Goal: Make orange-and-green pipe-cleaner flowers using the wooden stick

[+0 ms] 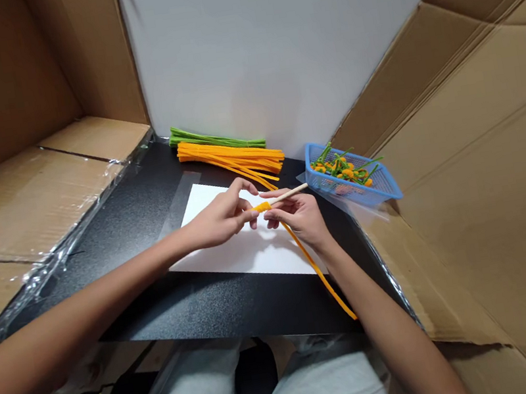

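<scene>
Over a white sheet of paper (pixel 246 253) on the black table (pixel 146 215), my left hand (pixel 219 218) pinches the coiled end of an orange pipe cleaner (pixel 314 265) wound round a thin wooden stick (pixel 290 194). My right hand (pixel 298 214) is closed on the stick and the pipe cleaner beside it. The stick's free end points right toward a blue basket. The pipe cleaner's loose tail runs down past my right wrist to the table's front edge.
Bundles of orange pipe cleaners (pixel 237 158) and green pipe cleaners (pixel 214 139) lie at the back of the table. A blue basket (pixel 381 188) with several small orange-and-green pieces stands at the right. Cardboard walls stand left and right, a white board behind.
</scene>
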Demonstrator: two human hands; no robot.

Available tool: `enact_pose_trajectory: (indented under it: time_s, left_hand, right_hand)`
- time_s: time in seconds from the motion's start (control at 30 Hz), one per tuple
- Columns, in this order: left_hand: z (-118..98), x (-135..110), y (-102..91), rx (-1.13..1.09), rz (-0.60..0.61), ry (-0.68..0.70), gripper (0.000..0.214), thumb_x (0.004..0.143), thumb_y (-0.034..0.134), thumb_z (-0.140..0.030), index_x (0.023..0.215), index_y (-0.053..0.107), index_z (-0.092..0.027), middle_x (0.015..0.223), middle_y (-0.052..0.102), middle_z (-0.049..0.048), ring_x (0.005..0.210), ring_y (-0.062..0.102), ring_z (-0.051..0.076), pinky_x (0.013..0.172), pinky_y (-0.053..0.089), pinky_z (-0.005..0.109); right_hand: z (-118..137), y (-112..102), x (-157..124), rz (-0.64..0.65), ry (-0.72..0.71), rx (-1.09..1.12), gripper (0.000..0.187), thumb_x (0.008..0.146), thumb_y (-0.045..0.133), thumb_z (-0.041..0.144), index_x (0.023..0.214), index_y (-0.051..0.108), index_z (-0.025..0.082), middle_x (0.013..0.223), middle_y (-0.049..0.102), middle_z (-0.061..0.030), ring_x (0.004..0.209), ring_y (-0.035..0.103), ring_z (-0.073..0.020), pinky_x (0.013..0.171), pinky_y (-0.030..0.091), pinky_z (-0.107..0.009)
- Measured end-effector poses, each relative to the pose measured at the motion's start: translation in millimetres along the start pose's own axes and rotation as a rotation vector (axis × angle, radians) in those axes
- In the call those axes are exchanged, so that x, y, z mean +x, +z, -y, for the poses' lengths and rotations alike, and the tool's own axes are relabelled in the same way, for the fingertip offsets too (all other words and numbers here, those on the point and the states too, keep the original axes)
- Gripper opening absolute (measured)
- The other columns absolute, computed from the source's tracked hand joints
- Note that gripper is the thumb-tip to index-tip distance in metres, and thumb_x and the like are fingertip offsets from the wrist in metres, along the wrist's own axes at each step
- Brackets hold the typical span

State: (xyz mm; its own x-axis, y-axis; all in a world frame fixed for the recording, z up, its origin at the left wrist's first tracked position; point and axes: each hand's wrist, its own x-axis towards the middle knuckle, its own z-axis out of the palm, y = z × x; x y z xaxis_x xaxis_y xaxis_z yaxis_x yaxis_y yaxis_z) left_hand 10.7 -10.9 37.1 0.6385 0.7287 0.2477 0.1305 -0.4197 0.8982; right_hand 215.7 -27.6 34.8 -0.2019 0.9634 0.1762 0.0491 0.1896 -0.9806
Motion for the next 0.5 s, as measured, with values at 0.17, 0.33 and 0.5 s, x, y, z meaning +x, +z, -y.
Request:
enact_pose_trajectory:
  time_s: [0.17, 0.33, 0.5]
  left_hand:
    - [-7.3, 3.5, -13.4, -0.535, 0.194, -0.262, 0.024, 0.086, 0.063, -0.027, 0.104, 0.05, -0.019, 0.067, 0.061, 0.0012, 0.047, 0.04, 0.007, 0.045, 0.025, 0.022]
    - [-8.3, 4.1, -7.6, -0.629, 0.155, -0.367, 0.026, 0.082, 0.065, -0.026, 0.103, 0.054, -0.016, 0.068, 0.061, 0.0029, 0.045, 0.041, 0.007, 0.045, 0.029, 0.023]
    - [-5.7, 0.9, 1.4, 0.068, -0.059, -0.061, 0.033, 0.084, 0.065, -0.04, 0.107, 0.053, -0.019, 0.08, 0.068, 0.004, 0.062, 0.059, 0.014, 0.054, 0.042, 0.024]
  right_hand:
    - [2.7, 1.4, -0.6, 0.051, -0.001, 0.066, 0.038, 0.059, 0.089, 0.03, 0.093, 0.077, 0.017, 0.061, 0.071, 0.0005, 0.047, 0.063, -0.0134, 0.047, 0.052, -0.025]
    - [4.1, 4.5, -1.1, 0.018, -0.02, 0.083, 0.027, 0.058, 0.09, 0.032, 0.076, 0.076, 0.018, 0.062, 0.071, -0.0004, 0.045, 0.062, -0.0134, 0.043, 0.051, -0.025]
    - [-2.0, 0.1, 1.7, -0.028, -0.011, 0.031, 0.028, 0.063, 0.087, 0.035, 0.078, 0.074, 0.015, 0.06, 0.07, -0.0008, 0.045, 0.062, -0.0129, 0.044, 0.05, -0.025]
